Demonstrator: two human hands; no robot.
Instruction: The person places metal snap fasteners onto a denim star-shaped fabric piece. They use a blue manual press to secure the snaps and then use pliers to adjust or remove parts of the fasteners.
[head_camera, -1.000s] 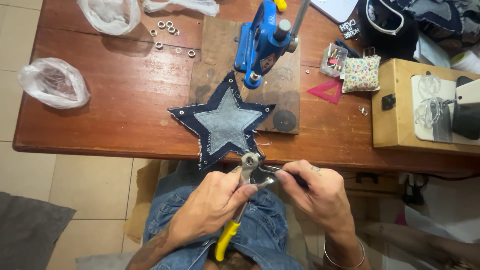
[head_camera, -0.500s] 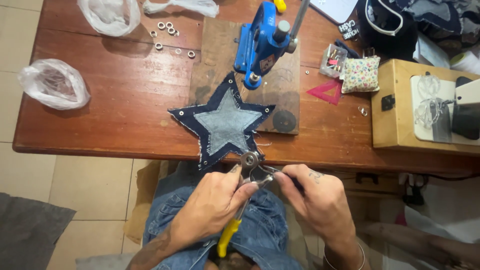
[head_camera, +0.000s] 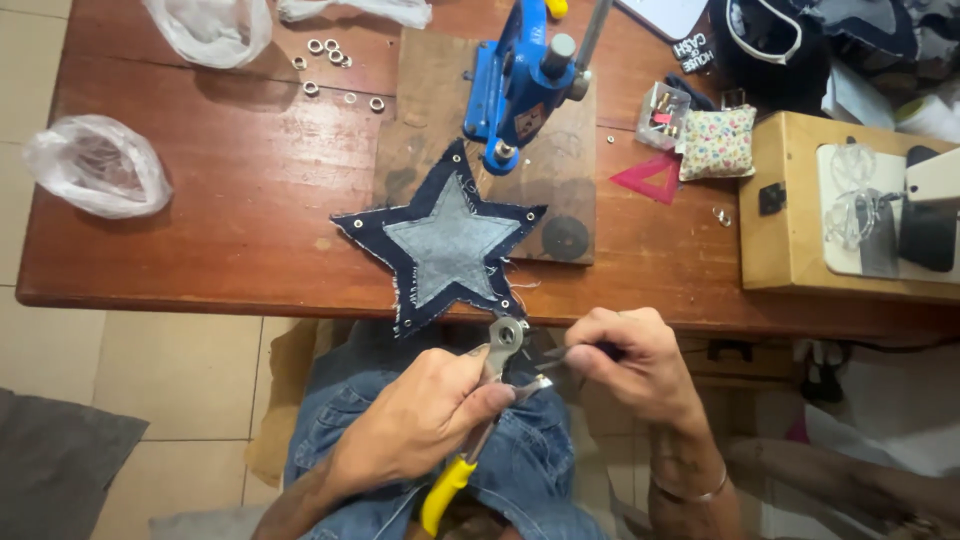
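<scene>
While left hand (head_camera: 425, 420) grips pliers (head_camera: 480, 410), right hand (head_camera: 635, 365) perhaps pinching

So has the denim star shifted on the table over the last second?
No. The denim star keeps its place: top point by the blue press, lower points at the table edge.

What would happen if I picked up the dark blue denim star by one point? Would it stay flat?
Probably not. The dark blue denim star looks like layered cloth with frayed edges, so it would likely droop. It lies flat on the brown wooden table, one point hanging over the edge, so it seems light. The small metal rings at its tips may add only a little weight.
</scene>
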